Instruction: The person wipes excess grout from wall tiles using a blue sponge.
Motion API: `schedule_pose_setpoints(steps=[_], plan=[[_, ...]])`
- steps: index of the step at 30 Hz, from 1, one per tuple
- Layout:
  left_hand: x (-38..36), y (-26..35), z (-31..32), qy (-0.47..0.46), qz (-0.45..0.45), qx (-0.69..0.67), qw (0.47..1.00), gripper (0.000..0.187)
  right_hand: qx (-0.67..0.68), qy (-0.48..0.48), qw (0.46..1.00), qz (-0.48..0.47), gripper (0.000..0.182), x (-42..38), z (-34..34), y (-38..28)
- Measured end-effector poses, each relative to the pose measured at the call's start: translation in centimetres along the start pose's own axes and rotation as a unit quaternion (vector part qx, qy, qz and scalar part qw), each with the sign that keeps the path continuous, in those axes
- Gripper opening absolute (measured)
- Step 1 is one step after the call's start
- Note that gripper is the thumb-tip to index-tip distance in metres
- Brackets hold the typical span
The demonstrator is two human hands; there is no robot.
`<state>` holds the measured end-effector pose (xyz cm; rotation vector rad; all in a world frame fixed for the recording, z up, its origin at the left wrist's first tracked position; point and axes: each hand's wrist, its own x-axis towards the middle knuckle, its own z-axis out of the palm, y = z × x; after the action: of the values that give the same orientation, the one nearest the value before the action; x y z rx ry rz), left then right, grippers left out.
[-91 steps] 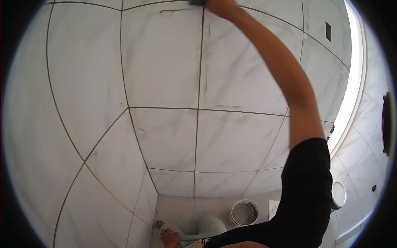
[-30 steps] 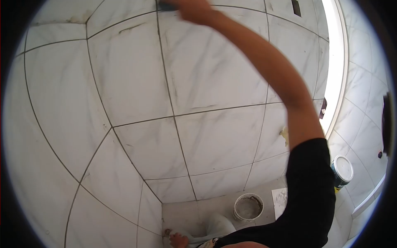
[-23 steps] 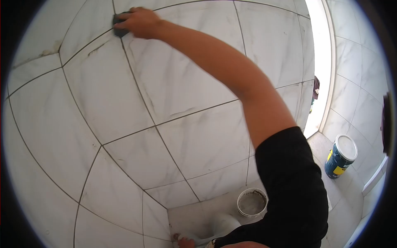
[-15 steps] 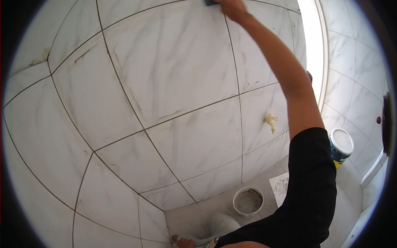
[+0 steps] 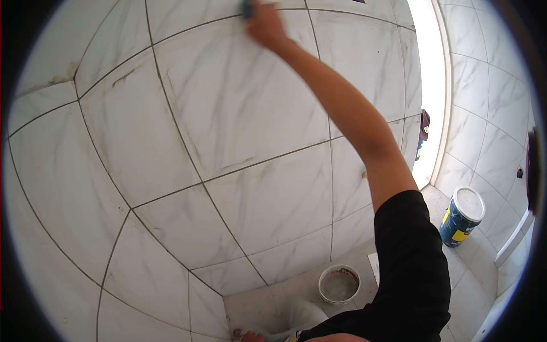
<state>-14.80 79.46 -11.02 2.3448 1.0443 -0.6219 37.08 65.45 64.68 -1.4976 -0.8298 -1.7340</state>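
My right hand (image 5: 266, 25) is raised at the top edge, its fingers wrapped round a small dark blue-green block (image 5: 248, 8) held against the tiled wall (image 5: 245, 102). The block is blurred and partly cut off by the frame, so its exact kind does not show. At the bottom edge, a small patch of skin (image 5: 250, 336) beside pale trousers (image 5: 305, 313) seems to be my left hand; its fingers are too hidden to read.
A white bucket (image 5: 339, 284) with grey paste stands on the floor near the wall. Further right is a lidded blue-and-yellow tub (image 5: 462, 216). A yellowish tap (image 5: 365, 175) is mostly behind my arm. A bright doorway (image 5: 428, 85) opens at right.
My right hand has swept left along the upper wall with the block, and slightly down in view. My forearm now covers most of the tap, and more of the blue tub shows.
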Motion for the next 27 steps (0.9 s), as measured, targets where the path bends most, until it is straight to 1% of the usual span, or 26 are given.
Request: schedule_pose_setpoints(steps=[1, 2, 3, 5, 6, 7, 8, 9, 10, 11, 12, 14, 15, 17, 18, 20, 21, 22, 23, 24, 25, 26, 27], plan=[[-0.1, -0.4, 0.4, 0.002, -0.003, 0.000, 1.000, 0.038, 0.052, -0.022, 0.997, -0.045, 0.036, -1.2, -1.4, -5.2], [-0.1, -0.8, 0.8, 0.005, -0.004, 0.001, 1.000, 0.038, 0.045, -0.040, 0.986, -0.158, 0.042, -1.5, -1.8, -7.9], [0.1, -0.7, 1.2, 0.008, -0.002, -0.001, 1.000, 0.039, 0.042, -0.041, 0.986, -0.158, 0.042, -1.5, -2.8, -8.5], [0.3, -1.8, 1.0, 0.018, -0.007, 0.000, 1.000, 0.040, -0.095, -0.027, 0.951, -0.294, 0.050, -1.7, -3.6, -8.8], [0.8, -2.1, 0.8, 0.025, -0.007, -0.002, 1.000, 0.040, -0.128, -0.090, 0.949, -0.275, 0.055, -0.9, -4.6, -6.9], [1.1, -2.6, 0.6, 0.030, -0.006, -0.003, 1.000, 0.041, -0.132, -0.093, 0.945, -0.286, 0.057, -0.1, -5.0, -3.3], [1.5, -2.9, 0.6, 0.032, -0.003, -0.006, 0.999, 0.041, -0.077, -0.009, 0.949, -0.306, 0.051, 0.2, -5.6, 1.6], [1.8, -3.2, 0.9, 0.033, -0.001, -0.010, 0.999, 0.042, -0.148, -0.059, 0.957, -0.243, 0.037, -0.1, -10.5, 3.5], [1.9, -3.7, 1.3, 0.032, 0.000, -0.013, 0.999, 0.042, -0.178, -0.013, 0.957, -0.229, 0.041, 0.2, -11.8, 8.3], [2.3, -3.6, 1.8, 0.032, 0.003, -0.021, 0.999, 0.043, -0.246, -0.094, 0.957, -0.124, 0.040, 1.0, -14.9, 10.4], [2.6, -3.5, 2.2, 0.033, 0.007, -0.027, 0.999, 0.043, -0.279, -0.074, 0.955, -0.065, 0.039, 2.0, -17.0, 11.9], [3.1, -2.6, 3.2, 0.035, 0.016, -0.041, 0.998, 0.044, -0.236, 0.016, 0.970, 0.050, 0.041, 3.6, -19.3, 10.4], [3.3, -2.3, 3.5, 0.038, 0.018, -0.046, 0.998, 0.045, -0.236, 0.017, 0.970, 0.048, 0.041, 4.5, -19.4, 9.6], [3.2, -2.6, 4.0, 0.046, 0.015, -0.053, 0.997, 0.046, -0.187, 0.065, 0.974, -0.106, 0.046, 5.8, -18.3, 9.3], [3.1, -2.7, 4.3, 0.050, 0.012, -0.056, 0.997, 0.047, -0.185, 0.065, 0.975, -0.104, 0.046, 6.3, -17.3, 10.1], [2.8, -2.9, 4.9, 0.060, 0.007, -0.066, 0.996, 0.048, -0.159, -0.016, 0.975, -0.153, 0.051, 6.2, -15.2, 10.8], [2.7, -3.1, 5.3, 0.064, 0.004, -0.071, 0.995, 0.049, -0.158, -0.050, 0.975, -0.145, 0.050, 4.9, -14.2, 11.3], [2.3, -3.6, 5.7, 0.066, 0.001, -0.075, 0.995, 0.049, -0.155, -0.093, 0.974, -0.139, 0.047, 3.9, -13.1, 13.2], [2.2, -4.1, 6.0, 0.069, -0.002, -0.079, 0.994, 0.050, -0.170, -0.104, 0.971, -0.134, 0.041, 2.5, -13.8, 12.6], [2.2, -4.4, 6.3, 0.073, -0.003, -0.086, 0.994, 0.051, -0.185, -0.113, 0.967, -0.131, 0.041, 0.7, -14.6, 11.8], [2.3, -4.5, 6.6, 0.077, -0.004, -0.096, 0.992, 0.051, -0.216, -0.186, 0.957, -0.059, 0.036, -0.5, -16.7, 8.9], [2.6, -4.2, 6.9, 0.081, -0.004, -0.106, 0.991, 0.052, -0.246, -0.257, 0.934, 0.012, 0.033, -0.6, -18.8, 6.2], [2.8, -4.1, 7.2, 0.084, -0.002, -0.113, 0.990, 0.053, -0.213, -0.264, 0.939, 0.053, 0.032, -0.4, -19.7, 6.2]])
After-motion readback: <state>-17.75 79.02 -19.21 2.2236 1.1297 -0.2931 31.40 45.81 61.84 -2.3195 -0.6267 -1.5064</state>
